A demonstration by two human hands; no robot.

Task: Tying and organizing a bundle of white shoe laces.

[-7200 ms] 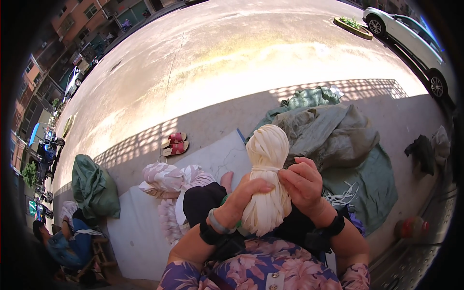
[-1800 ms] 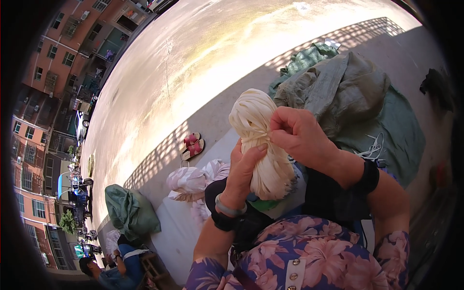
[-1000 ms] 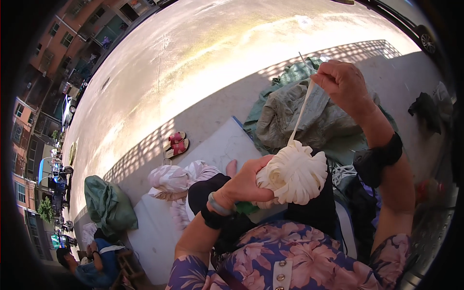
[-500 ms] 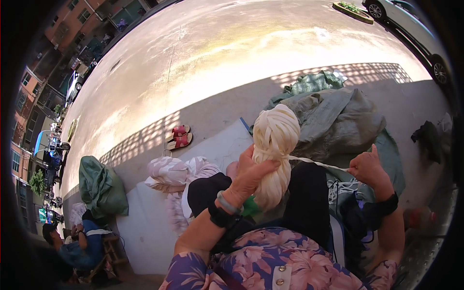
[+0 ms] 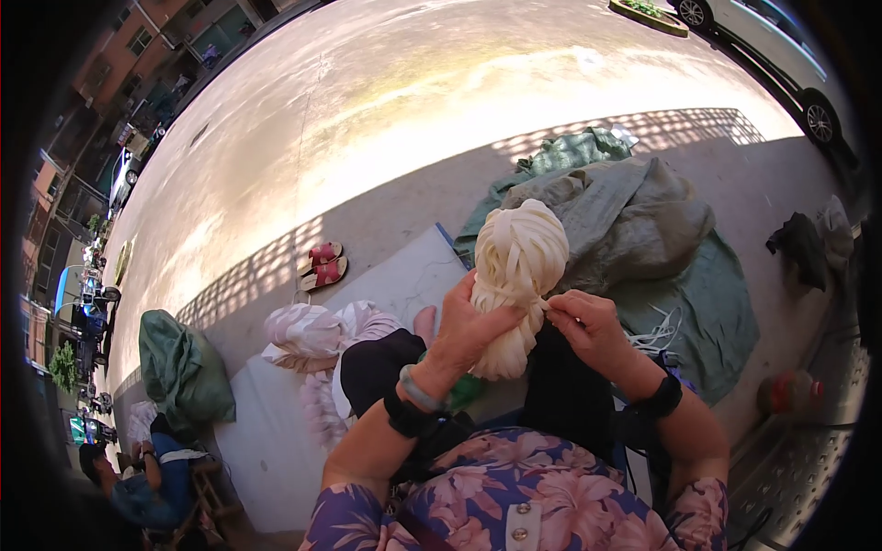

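A cream bundle of looped, flat cloth strips (image 5: pixel 520 243) stands upright above my lap, narrowed at a waist with a rounded top. My left hand (image 5: pixel 464 321) is closed around its left side, thumb across the front below the waist. My right hand (image 5: pixel 593 331) is at the right side of the waist, thumb and fingers pinched on the cloth strip (image 5: pixel 548 304) that comes from there. Most of this strip is hidden by the fingers. White cords (image 5: pixel 657 335) lie loosely beyond my right forearm.
Grey-green sacking (image 5: pixel 634 211) is heaped ahead on a green sheet (image 5: pixel 707 321). Pale striped cloth (image 5: pixel 308 332) lies left, past it red sandals (image 5: pixel 323 266) and a full green sack (image 5: pixel 184 376). Another person (image 5: pixel 152 487) sits far left. A red-capped container (image 5: pixel 785 393) stands at right.
My right hand has come left, from the far end of the stretched strip to the bundle's waist. My left hand keeps its hold on the bundle. The view has shifted slightly.
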